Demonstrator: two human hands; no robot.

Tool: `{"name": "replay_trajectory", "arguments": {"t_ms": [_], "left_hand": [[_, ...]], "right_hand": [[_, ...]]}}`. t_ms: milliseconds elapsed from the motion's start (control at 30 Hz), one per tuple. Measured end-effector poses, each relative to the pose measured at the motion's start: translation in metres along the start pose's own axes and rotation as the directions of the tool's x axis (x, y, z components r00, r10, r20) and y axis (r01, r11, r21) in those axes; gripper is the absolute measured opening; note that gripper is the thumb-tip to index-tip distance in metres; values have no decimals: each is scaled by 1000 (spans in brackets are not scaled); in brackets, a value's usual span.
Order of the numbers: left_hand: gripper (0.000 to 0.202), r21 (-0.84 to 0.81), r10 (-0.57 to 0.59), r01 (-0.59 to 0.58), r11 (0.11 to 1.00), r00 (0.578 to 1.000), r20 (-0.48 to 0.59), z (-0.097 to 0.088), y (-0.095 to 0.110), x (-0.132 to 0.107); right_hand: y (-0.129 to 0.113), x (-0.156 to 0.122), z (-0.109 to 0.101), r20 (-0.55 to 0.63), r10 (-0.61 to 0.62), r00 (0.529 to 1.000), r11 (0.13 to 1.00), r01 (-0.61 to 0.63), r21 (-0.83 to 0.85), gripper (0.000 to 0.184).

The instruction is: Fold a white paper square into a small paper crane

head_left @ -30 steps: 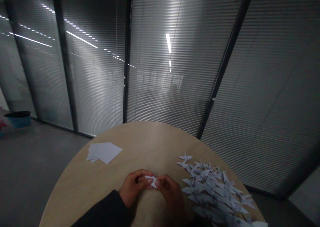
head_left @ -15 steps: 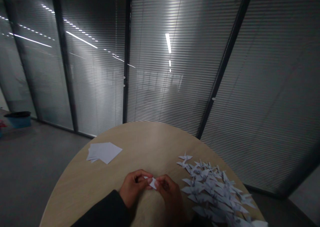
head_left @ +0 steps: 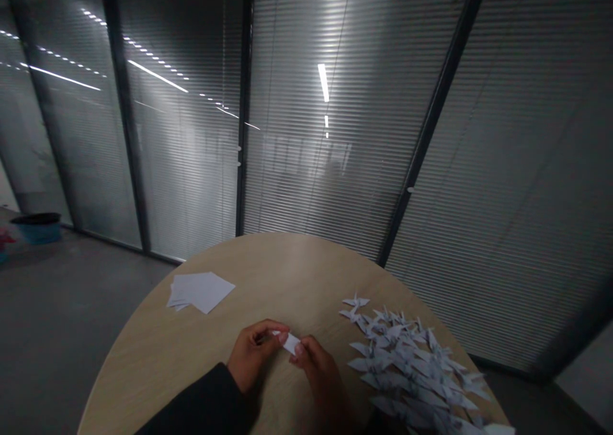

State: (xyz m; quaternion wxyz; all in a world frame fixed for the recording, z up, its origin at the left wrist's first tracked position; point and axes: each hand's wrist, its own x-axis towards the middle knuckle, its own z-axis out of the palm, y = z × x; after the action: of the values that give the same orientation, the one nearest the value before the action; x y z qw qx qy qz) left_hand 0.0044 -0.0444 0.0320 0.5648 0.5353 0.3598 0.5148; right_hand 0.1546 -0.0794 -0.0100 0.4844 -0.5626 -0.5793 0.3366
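Note:
A small piece of folded white paper (head_left: 291, 343) is pinched between both hands, just above the near middle of the table. My left hand (head_left: 255, 352) grips its left end between thumb and fingers. At its lower right end, my right hand (head_left: 317, 365) is closed on it with thumb and forefinger. Fingertips hide both ends of the paper, so its full folded shape cannot be made out. To the right of my right hand lies a spread of white folded paper cranes (head_left: 397, 352).
A round wooden table (head_left: 287, 262) bears it all. On its left side lies a loose stack of white paper sheets (head_left: 204, 289). Beyond the far edge stands a glass partition with blinds (head_left: 316, 186). A blue bin (head_left: 38, 228) is on the floor at far left.
My fingers have shifted slightly along the folded paper; the right hand's fingers sit a little lower on it and more of its white face shows. The cranes and sheets stay put.

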Motion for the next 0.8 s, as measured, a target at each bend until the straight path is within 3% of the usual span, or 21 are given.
{"name": "replay_trajectory", "arguments": {"t_ms": [233,467,633,800], "left_hand": [[40,-121,-87,93,988,995,51,0,-9,2],[42,-213,-173,189,959,981,93,0,-13,1],[39,-238,-185,210,948,975,125,-2,-13,1],[40,-232,-183,210,950,975,129,-1,-10,1]], "right_hand": [[-4,-5,4,1,1,1000,991,-1,-137,38],[-15,-5,-3,10,-37,999,987,38,-159,35],[-23,-7,-5,2,-39,999,985,38,-170,35],[-15,-5,-3,-25,-23,999,985,19,-173,36]]}}
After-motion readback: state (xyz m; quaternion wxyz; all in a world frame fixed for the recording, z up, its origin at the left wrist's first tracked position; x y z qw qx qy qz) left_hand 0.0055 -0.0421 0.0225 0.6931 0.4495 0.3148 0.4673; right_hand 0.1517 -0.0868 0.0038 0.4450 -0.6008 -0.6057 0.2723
